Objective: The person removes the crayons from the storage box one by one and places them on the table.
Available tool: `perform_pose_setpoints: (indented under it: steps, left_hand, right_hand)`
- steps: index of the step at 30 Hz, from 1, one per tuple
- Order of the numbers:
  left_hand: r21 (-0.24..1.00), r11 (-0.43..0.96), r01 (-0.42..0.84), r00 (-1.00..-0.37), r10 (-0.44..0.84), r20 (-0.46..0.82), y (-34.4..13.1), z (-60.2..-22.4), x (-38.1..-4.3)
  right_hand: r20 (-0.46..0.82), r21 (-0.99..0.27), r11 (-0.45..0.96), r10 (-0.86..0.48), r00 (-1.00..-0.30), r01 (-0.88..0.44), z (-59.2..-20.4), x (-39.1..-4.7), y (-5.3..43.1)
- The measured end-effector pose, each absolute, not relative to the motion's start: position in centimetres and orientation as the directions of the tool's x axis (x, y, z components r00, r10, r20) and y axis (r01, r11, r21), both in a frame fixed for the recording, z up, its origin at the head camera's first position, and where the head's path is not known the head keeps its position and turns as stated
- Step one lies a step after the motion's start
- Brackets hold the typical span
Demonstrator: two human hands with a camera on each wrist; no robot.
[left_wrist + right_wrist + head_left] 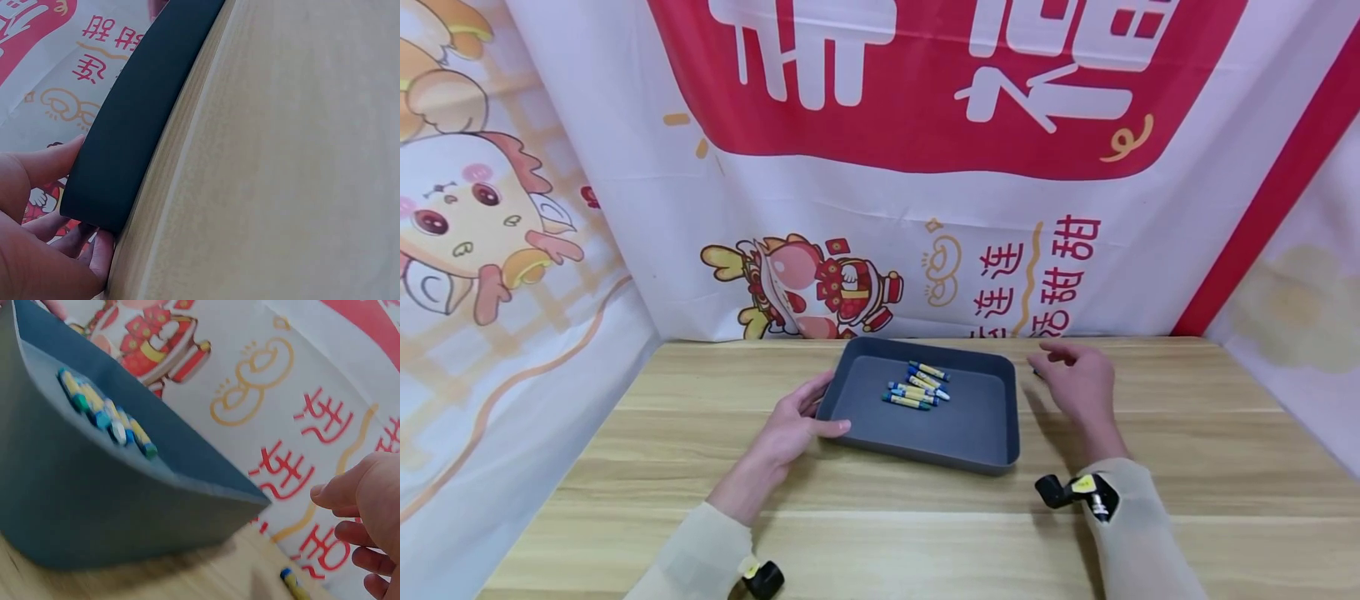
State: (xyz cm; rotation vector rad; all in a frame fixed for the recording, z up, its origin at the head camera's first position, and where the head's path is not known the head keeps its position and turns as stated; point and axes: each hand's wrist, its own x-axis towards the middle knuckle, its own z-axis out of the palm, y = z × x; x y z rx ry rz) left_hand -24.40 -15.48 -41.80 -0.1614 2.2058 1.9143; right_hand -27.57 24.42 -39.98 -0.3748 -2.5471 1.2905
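Note:
A dark grey rectangular tray (970, 437) sits on the wooden table, with several crayons (917, 387) in yellow wrappers with blue, green and white ends grouped inside it. My left hand (793, 421) grips the tray's left end, thumb over the rim and fingers against the outer wall. To the right of the tray, my right hand (1078, 383) hovers over the table, fingers loosely bent and thumb apart, holding nothing. Just below it lies a single blue-ended crayon (294, 584), mostly hidden by the hand in the head view.
The wooden table (880, 533) reaches back to a hanging white and red printed cloth (850, 200). Another printed cloth (512, 350) hangs along the left side. Black camera mounts (1075, 493) sit on both sleeves.

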Motion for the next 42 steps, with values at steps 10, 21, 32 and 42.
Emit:
perform_pose_setpoints:
  steps: [10, 21, 32, 42]
  left_hand:
    - [0.963, 0.146, -0.226, -0.970, 0.058, -0.236, -15.7, -41.8, -24.4]
    - [0.961, 0.142, -0.237, -0.967, 0.057, -0.247, -15.6, -42.1, -24.5]
    - [0.962, 0.148, -0.229, -0.969, 0.058, -0.240, -15.5, -41.8, -24.3]
    - [0.963, 0.148, -0.226, -0.969, 0.064, -0.237, -15.5, -41.7, -24.2]
  right_hand:
    - [0.155, -0.832, 0.554, 0.278, -0.948, 0.027, -38.3, -27.5, 22.1]
    - [0.166, -0.841, 0.542, 0.257, -0.952, 0.000, -37.7, -27.1, 21.1]
    - [0.178, -0.839, 0.539, 0.152, -0.972, -0.070, -38.0, -27.1, 18.6]
    - [0.182, -0.811, 0.572, 0.052, -0.982, -0.120, -38.9, -27.7, 16.2]
